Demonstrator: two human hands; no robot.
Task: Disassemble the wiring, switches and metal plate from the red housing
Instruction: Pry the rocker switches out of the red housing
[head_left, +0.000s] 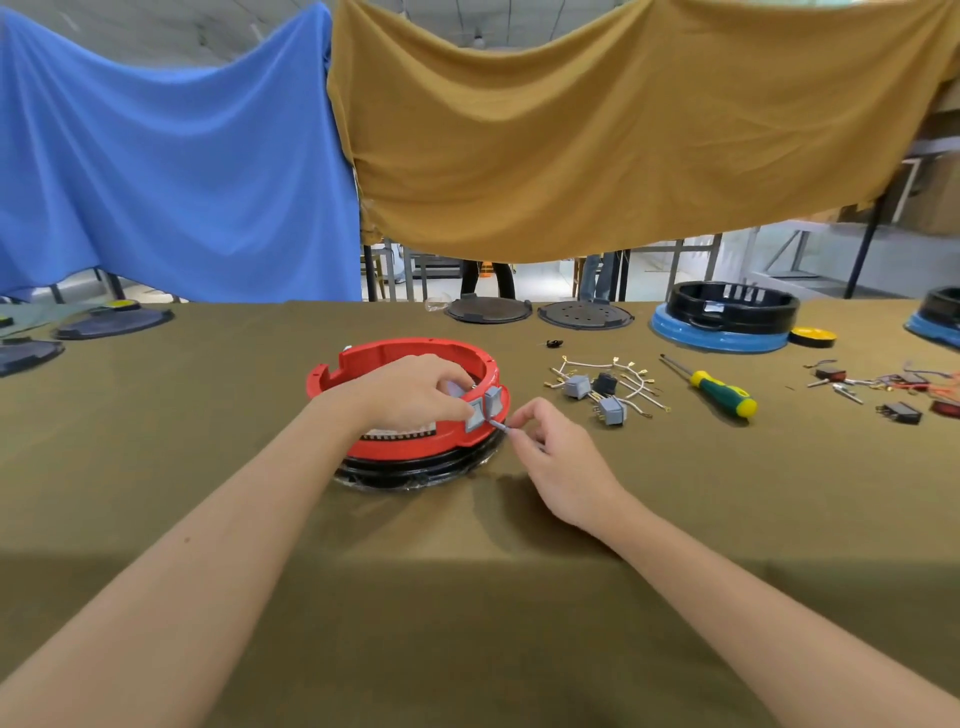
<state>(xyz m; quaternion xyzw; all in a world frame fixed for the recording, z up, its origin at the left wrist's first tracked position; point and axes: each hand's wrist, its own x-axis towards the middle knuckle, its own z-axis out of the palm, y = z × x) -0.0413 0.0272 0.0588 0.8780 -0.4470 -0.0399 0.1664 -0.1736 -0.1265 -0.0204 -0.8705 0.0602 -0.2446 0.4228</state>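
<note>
We see an olive-cloth desk (467, 571) under hanging blue and mustard sheets, the red housing (400, 410) at its middle. Our left hand (415, 389) curls over its rim, gripping a grey switch (475, 415); our right hand (556, 447) pinches a thin grey tool (501, 426) against it. The label strip on the housing is too blurred to read.

Under the left hand (415, 387), a red housing (363, 364) is sitting on a black base (415, 470), showing grey switches (483, 408) and a black-and-white striped strip (400, 432). Right of the right hand (558, 457), a green-and-yellow screwdriver (719, 393) is lying on the olive desk (467, 597); blue (171, 156) and mustard cloths (597, 119) are hanging beyond
</note>
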